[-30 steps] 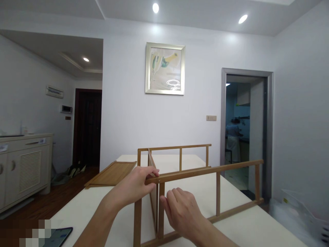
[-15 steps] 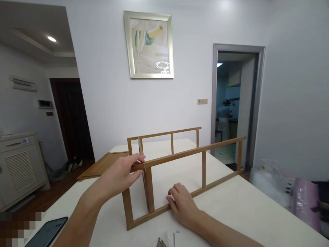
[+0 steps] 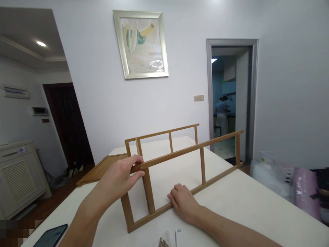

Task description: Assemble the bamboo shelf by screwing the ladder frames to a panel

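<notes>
A wooden frame point(image 3: 180, 156) of long rails and short uprights stands on the white table point(image 3: 244, 206). My left hand point(image 3: 120, 178) is closed on the near end of the frame's front top rail. My right hand point(image 3: 183, 202) rests on the table with curled fingers against the front bottom rail. A second ladder-like side point(image 3: 164, 133) of the frame stands behind, joined at the left end.
A flat wooden panel point(image 3: 102, 168) lies at the table's far left. A phone point(image 3: 50, 236) lies near my left arm. An Allen key point(image 3: 177, 236) and screws point(image 3: 161, 243) lie at the near edge. Plastic wrap and a pink roll point(image 3: 304, 190) sit at right. A person stands in the far doorway point(image 3: 221, 115).
The view has tilted down and shifted. My right hand dropped from the frame's upright to the table beside the bottom rail. My left hand kept hold of the top rail.
</notes>
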Demonstrator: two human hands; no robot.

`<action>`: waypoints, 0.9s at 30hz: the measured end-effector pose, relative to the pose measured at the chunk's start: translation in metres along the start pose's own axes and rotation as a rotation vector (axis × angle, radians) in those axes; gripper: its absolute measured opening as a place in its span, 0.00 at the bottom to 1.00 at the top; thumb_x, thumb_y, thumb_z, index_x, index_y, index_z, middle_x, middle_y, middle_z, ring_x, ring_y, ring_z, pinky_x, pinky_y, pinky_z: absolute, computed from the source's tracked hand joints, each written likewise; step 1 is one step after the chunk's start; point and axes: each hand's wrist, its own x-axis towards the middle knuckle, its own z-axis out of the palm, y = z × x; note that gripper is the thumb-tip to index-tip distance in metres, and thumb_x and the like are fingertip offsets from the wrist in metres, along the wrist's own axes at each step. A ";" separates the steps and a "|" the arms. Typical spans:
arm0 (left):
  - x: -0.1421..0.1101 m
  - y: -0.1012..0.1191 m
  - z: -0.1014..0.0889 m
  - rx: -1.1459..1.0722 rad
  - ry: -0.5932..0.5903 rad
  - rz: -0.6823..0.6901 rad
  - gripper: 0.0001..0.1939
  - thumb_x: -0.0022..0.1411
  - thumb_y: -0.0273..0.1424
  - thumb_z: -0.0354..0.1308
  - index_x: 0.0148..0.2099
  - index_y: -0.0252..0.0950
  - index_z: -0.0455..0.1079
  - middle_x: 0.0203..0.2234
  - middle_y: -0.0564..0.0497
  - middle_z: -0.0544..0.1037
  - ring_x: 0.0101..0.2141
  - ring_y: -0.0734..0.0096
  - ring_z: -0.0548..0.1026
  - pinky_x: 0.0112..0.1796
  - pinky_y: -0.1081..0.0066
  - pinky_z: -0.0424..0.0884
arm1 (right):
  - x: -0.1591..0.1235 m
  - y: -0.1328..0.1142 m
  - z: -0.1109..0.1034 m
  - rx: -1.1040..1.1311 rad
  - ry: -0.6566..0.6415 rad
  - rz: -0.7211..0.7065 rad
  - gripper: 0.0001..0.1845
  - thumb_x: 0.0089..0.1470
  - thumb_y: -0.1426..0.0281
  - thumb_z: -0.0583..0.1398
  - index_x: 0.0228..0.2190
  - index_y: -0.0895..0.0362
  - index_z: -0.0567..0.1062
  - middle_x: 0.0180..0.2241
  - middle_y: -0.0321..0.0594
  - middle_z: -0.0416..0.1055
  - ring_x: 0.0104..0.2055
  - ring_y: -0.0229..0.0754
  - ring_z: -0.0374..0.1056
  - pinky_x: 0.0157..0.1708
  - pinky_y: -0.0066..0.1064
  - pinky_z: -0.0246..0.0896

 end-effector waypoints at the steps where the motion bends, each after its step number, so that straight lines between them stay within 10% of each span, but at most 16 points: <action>1: 0.000 0.001 0.001 0.015 0.006 -0.004 0.11 0.58 0.38 0.57 0.43 0.42 0.69 0.41 0.50 0.79 0.42 0.59 0.78 0.42 0.64 0.71 | 0.000 0.000 0.000 -0.004 -0.013 0.002 0.15 0.65 0.69 0.50 0.28 0.58 0.71 0.31 0.40 0.68 0.35 0.41 0.63 0.37 0.33 0.55; 27: 0.000 -0.002 0.007 0.146 0.027 0.054 0.05 0.61 0.36 0.54 0.35 0.41 0.64 0.40 0.51 0.79 0.36 0.64 0.76 0.37 0.66 0.69 | 0.003 -0.002 -0.015 0.071 -0.190 0.027 0.21 0.67 0.64 0.46 0.30 0.59 0.72 0.35 0.44 0.69 0.37 0.42 0.61 0.39 0.35 0.54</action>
